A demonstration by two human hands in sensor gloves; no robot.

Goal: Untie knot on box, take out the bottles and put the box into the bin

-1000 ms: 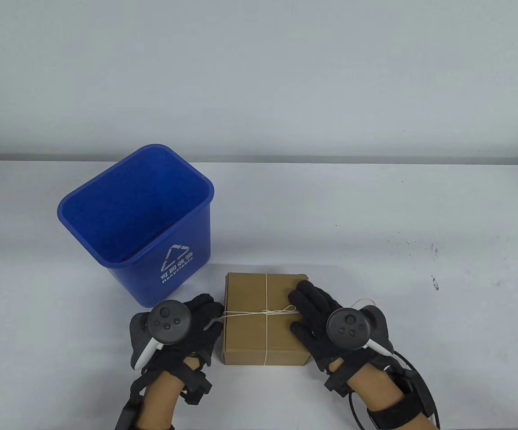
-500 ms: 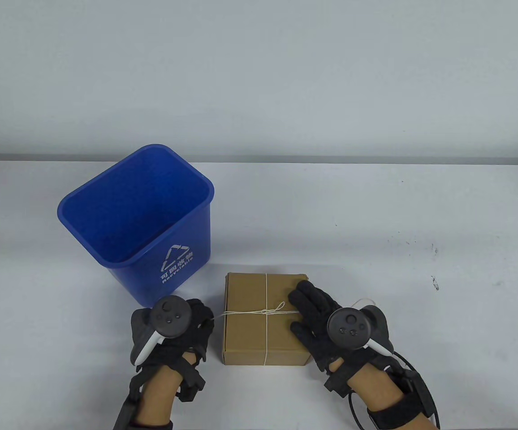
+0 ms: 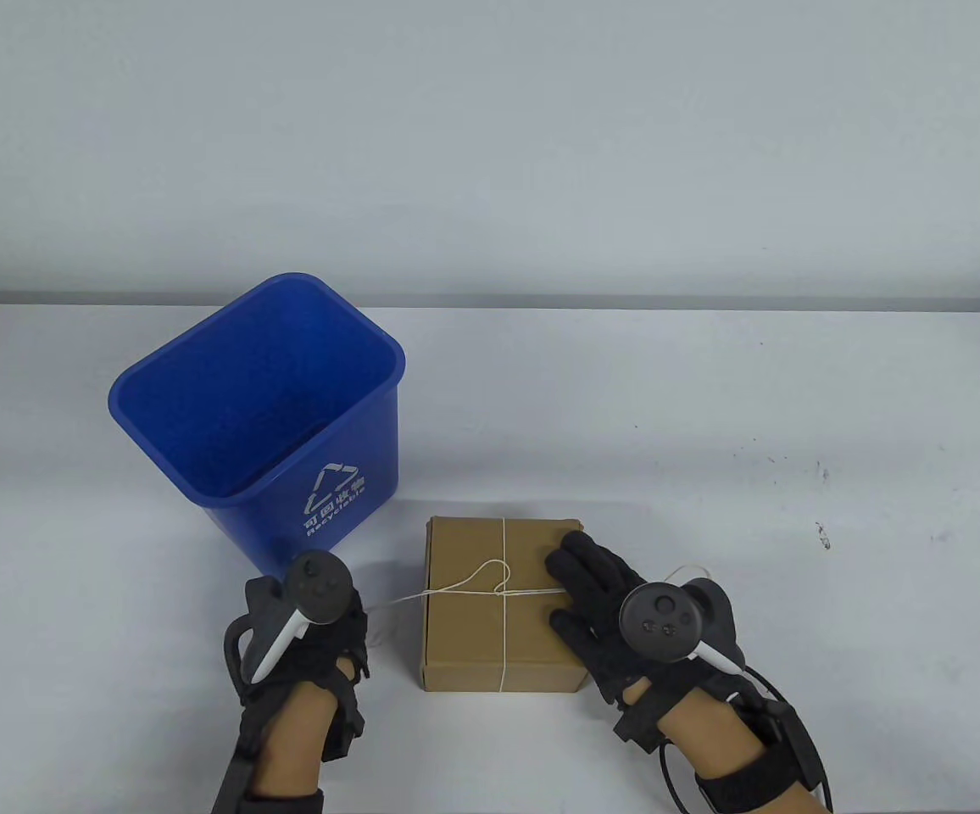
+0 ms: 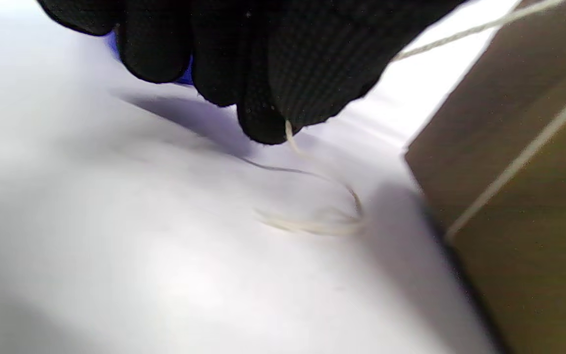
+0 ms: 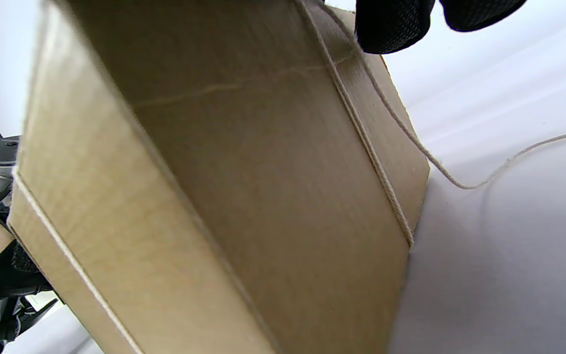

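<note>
Cream string (image 3: 456, 585) now pulled leftward, loosened.

Colours as seen: my left hand (image 3: 303, 653) and my right hand (image 3: 604, 606) wear black knit gloves with a fine mesh weave; each tracker (image 3: 318, 587) is dark grey with a white strap. The box (image 3: 490, 636) is plain brown cardboard, crossed by off-white string (image 3: 504, 543). The bin (image 3: 261, 424) is solid blue, printed with a white recycling symbol and white lettering. The surface (image 3: 710, 407) is white, flecked with small dark marks at its right.
</note>
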